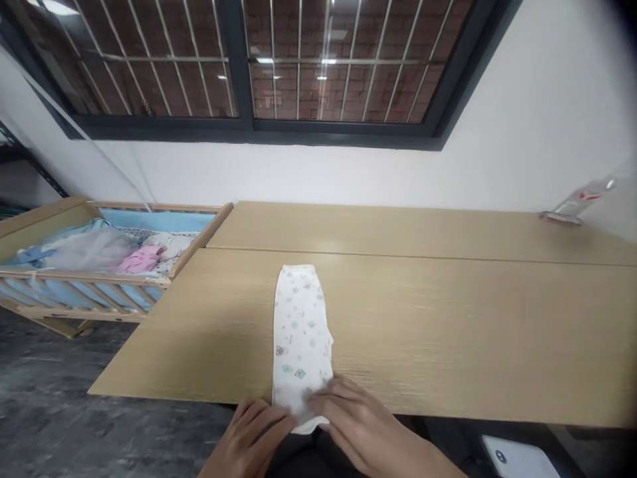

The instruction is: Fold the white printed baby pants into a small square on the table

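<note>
White baby trousers [301, 325] with a small leaf print lie folded lengthwise on the wooden table, their near end hanging just past the front edge. At the near left corner, my left hand [255, 430] has its fingers bent and closed on the cloth. My right hand [354, 419] grips the near right side, fingers over the fabric and thumb low by the hem. Some of the right fingertips are blurred, and the cloth under both hands is partly hidden.
A wooden cot [124, 282] with blue lining stands left of the table [448, 318], holding pink and white cloths. Against the wall at the back right leans a clear plastic packet [580, 202]. A white phone-like device [520, 457] sits below the front edge. A barred window is behind.
</note>
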Action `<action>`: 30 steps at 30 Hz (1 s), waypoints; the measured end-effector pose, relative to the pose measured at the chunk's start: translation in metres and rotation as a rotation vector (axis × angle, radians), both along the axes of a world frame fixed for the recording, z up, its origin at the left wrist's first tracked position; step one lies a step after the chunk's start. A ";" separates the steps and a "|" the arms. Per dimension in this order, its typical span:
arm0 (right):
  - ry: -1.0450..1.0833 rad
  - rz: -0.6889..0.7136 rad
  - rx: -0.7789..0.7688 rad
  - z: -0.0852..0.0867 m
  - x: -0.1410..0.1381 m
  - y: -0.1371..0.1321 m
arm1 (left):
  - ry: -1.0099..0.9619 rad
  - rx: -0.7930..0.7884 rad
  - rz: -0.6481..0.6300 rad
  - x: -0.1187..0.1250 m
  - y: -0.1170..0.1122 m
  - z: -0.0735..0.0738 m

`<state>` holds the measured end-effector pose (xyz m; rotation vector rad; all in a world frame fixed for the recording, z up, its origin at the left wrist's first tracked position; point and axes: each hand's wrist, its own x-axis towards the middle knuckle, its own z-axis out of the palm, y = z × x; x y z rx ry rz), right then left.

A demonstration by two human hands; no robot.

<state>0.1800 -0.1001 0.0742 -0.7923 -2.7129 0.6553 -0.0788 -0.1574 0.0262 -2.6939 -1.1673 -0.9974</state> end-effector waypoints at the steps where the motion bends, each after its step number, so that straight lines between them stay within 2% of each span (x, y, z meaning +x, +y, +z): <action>1: -0.003 -0.036 -0.054 0.010 0.002 -0.001 | -0.017 -0.020 -0.010 0.000 -0.001 0.005; 4: -0.008 -0.096 -0.184 0.036 0.008 0.001 | -0.088 -0.108 -0.022 -0.001 -0.001 0.020; 7: 0.055 -0.108 -0.237 0.054 0.012 0.017 | -0.137 -0.145 -0.029 -0.005 0.013 0.037; 9: 0.130 -0.124 -0.234 0.062 0.010 0.036 | -0.198 -0.118 0.010 -0.007 0.033 0.048; 12: 0.261 -0.194 -0.174 0.065 0.000 0.077 | -0.274 -0.087 0.093 -0.007 0.081 0.062; 16: 0.395 -0.315 -0.117 0.044 -0.018 0.146 | -0.176 -0.187 0.256 -0.003 0.159 0.070; 19: 0.422 -0.400 -0.166 0.016 -0.029 0.194 | -0.037 -0.274 0.359 0.004 0.205 0.065; 21: 0.396 -0.474 -0.173 -0.005 -0.034 0.219 | 0.031 -0.300 0.395 0.009 0.227 0.058; 24: 0.334 -0.547 -0.133 -0.031 -0.040 0.242 | 0.081 -0.316 0.427 0.014 0.247 0.047; 26: 0.301 -0.552 -0.099 -0.042 -0.041 0.249 | 0.116 -0.327 0.447 0.016 0.253 0.043; 28: 0.284 -0.539 -0.060 -0.046 -0.039 0.249 | 0.139 -0.326 0.480 0.019 0.250 0.041; 30: 0.306 -0.519 -0.004 -0.042 -0.036 0.243 | 0.151 -0.310 0.527 0.024 0.234 0.039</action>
